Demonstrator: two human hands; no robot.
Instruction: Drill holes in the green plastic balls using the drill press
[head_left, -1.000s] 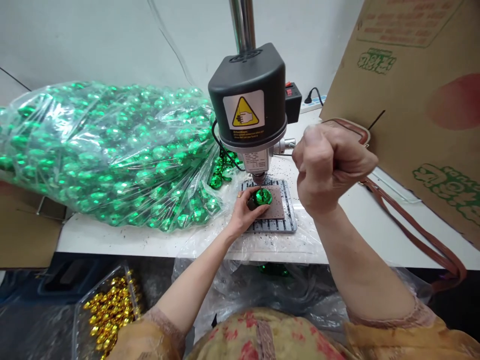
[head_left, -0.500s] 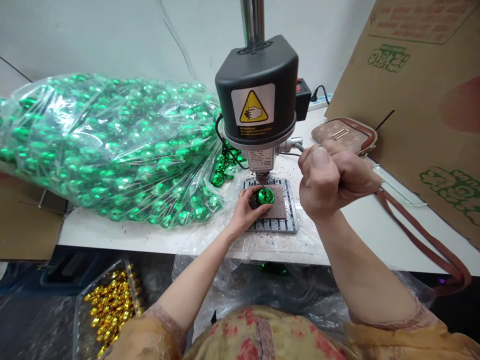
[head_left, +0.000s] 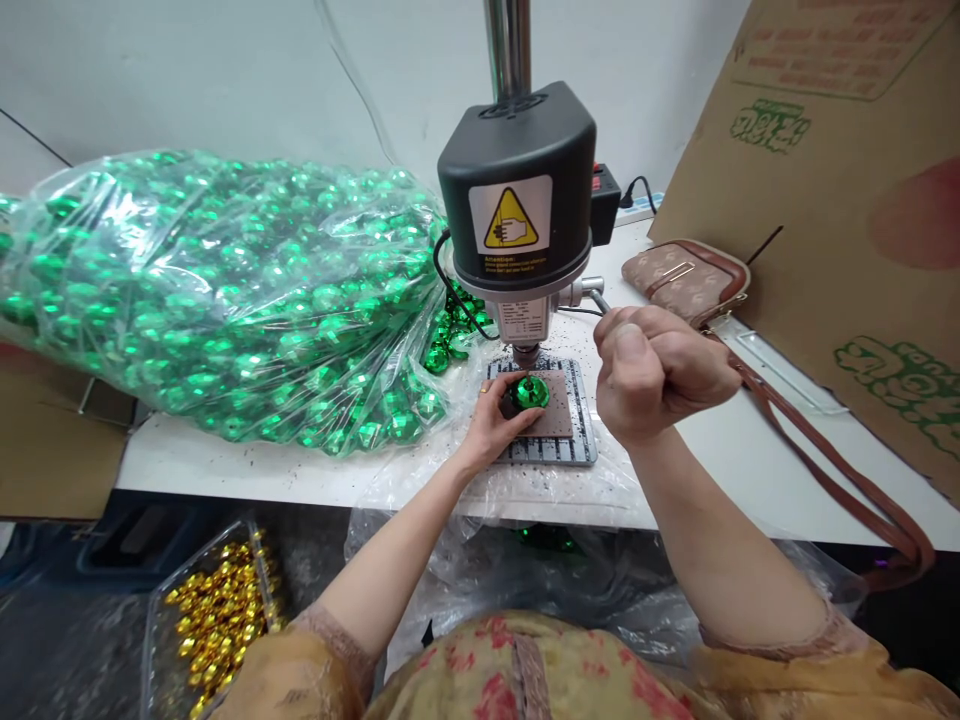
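Observation:
Under the spindle of a small black drill press (head_left: 517, 200), a shiny green faceted ball (head_left: 533, 393) rests on a brown board (head_left: 556, 415). My left hand (head_left: 499, 415) grips the ball from its left side, thumb in front and fingers behind. The board lies on the slotted metal base plate (head_left: 586, 440), which is strewn with dark shavings. My right hand (head_left: 649, 370) is closed in a fist around the press's feed lever (head_left: 598, 298); only the lever's inner end shows. The drill tip meets or nearly meets the top of the ball.
A large clear bag of green balls (head_left: 247, 300) fills the left of the table, with loose green balls (head_left: 442, 352) beside it. A brown handbag (head_left: 675, 275) and a cardboard box (head_left: 847, 200) stand right. Below left is a clear bin (head_left: 154, 630) of gold balls.
The drill press head sits slightly lower in the picture, and my right fist has shifted a little down and left with the lever. My left hand stays on the green ball.

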